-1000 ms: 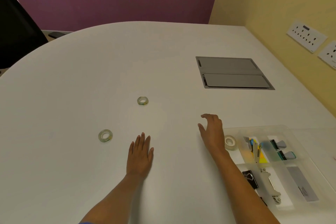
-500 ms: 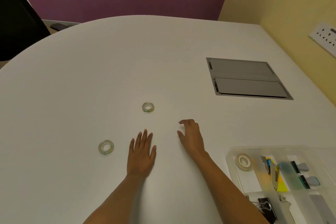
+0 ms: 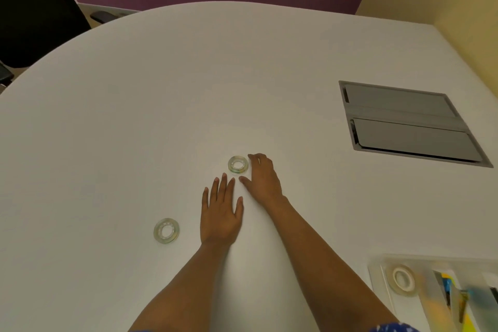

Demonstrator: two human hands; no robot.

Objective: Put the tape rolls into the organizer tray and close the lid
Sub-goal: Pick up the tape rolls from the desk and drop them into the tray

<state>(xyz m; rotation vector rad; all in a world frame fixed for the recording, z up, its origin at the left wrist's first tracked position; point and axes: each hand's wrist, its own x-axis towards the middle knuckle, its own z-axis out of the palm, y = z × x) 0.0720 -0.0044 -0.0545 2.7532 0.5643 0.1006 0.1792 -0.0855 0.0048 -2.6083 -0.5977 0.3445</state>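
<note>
Our right hand (image 3: 262,179) spread beside the tape roll (image 3: 238,164), left hand (image 3: 219,214) flat, both empty; light, stiff ring, pinch its rim.

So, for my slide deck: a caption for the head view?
Right hand reaches a tape roll; left hand rests flat.
</note>
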